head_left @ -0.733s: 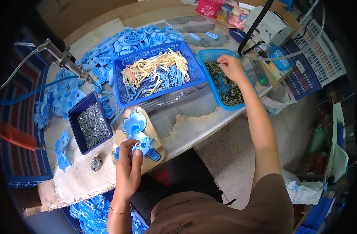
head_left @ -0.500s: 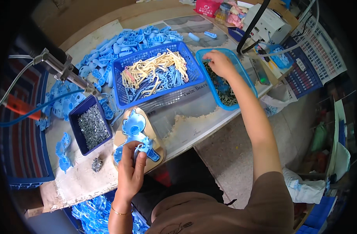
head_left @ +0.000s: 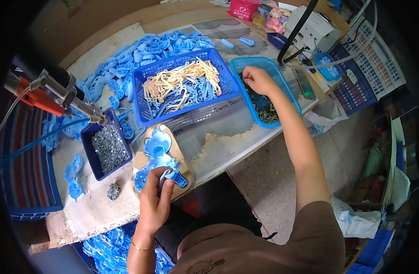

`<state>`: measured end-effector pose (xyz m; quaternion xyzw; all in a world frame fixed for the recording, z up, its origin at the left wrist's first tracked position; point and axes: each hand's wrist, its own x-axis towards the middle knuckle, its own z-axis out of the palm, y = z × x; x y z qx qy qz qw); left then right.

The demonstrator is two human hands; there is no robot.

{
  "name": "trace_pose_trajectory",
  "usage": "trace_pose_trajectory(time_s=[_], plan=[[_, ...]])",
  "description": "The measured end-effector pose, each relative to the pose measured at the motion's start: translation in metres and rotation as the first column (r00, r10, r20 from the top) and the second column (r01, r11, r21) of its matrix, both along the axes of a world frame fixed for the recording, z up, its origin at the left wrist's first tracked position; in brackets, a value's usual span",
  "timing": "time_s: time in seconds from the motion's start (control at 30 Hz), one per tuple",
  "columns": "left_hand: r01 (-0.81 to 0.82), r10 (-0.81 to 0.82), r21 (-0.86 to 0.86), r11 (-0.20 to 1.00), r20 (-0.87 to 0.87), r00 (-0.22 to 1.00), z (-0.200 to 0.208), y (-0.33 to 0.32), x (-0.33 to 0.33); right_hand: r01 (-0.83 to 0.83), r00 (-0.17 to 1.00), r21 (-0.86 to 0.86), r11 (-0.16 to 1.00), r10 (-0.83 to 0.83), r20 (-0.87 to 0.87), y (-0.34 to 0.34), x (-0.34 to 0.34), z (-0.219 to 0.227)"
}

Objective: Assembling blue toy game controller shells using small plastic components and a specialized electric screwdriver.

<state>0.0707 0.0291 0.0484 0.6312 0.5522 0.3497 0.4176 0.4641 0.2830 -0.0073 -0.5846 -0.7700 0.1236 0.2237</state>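
"Blue basket [head_left: 191, 109]: what was held?"
"Looped sticks [head_left: 191, 77]."
"By the fingers [head_left: 152, 179]?"
"A pale loop [head_left: 163, 177] was pinched by the left hand [head_left: 153, 194] over the blue shell [head_left: 160, 160]; the grip of the right hand [head_left: 262, 82], at the turquoise basket [head_left: 266, 125] of parts [head_left: 265, 109], couldn't be told."

White lettering [head_left: 241, 10] on pink bag [head_left: 244, 16], dark lettering [head_left: 228, 105] on grey table mat [head_left: 218, 125]

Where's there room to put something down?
The printed sheet has room between the wooden base, blue basket, turquoise basket and front edge of the table. A smaller patch lies between the metal clump, lone blue part and edge. Heaped blue parts crowd the back left.
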Motion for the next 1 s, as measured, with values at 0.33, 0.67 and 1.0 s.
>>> trace_pose_trajectory(time_s=[0.33,0.67,1.0], plan=[[0.009,-0.005,-0.042,0.999,0.110,0.994,-0.002,-0.003,-0.013,-0.050,0.788,-0.297,0.954,-0.145,-0.598,-0.031,0.010,0.035],[0.032,-0.026,-0.041,0.999,0.142,0.989,0.000,-0.002,-0.009,-0.545,0.736,-0.268,0.794,0.301,-0.606,-0.126,-0.153,0.089],[0.008,0.003,-0.067,0.998,0.162,0.987,0.004,0.000,-0.011,-0.691,0.649,-0.503,0.519,0.138,-0.748,-0.157,-0.211,0.086]])
